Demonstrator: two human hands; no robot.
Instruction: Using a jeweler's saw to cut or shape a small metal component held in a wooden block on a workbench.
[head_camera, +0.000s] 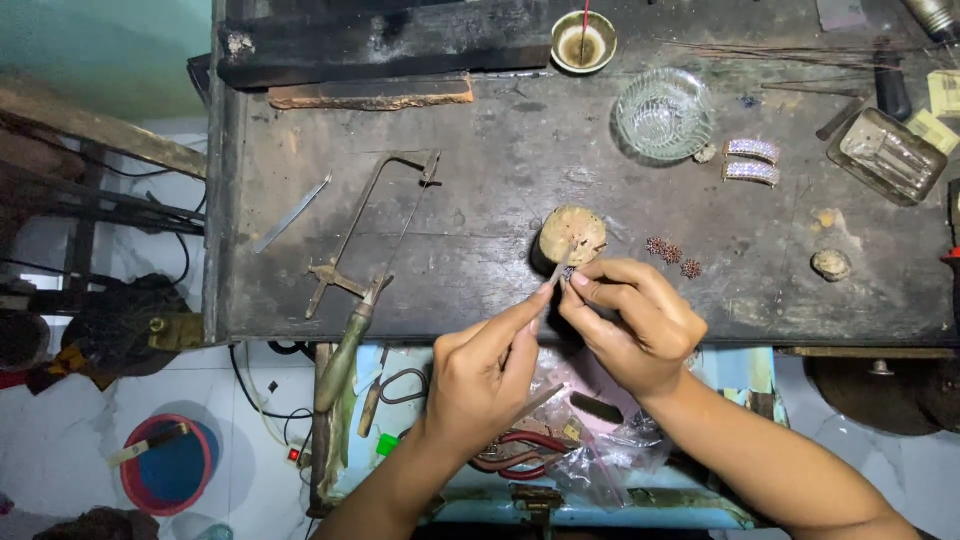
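Note:
My left hand (485, 375) grips a thin metal tool whose tip reaches the round wooden peg (573, 233) on the dark workbench (480, 180). My right hand (635, 320) pinches a tiny piece right at that tip, fingers pressed against the left fingertips. Three small reddish round ornaments (672, 253) lie just right of the peg, apart from both hands.
A jeweller's saw (370, 235) and a flat metal file (292, 213) lie at left. A glass bowl (664, 113), two stone-set curved pieces (751, 160), a glass tray (887, 155) and a small cup (584, 42) stand at the back. An open drawer (470, 440) with pliers sits below the bench edge.

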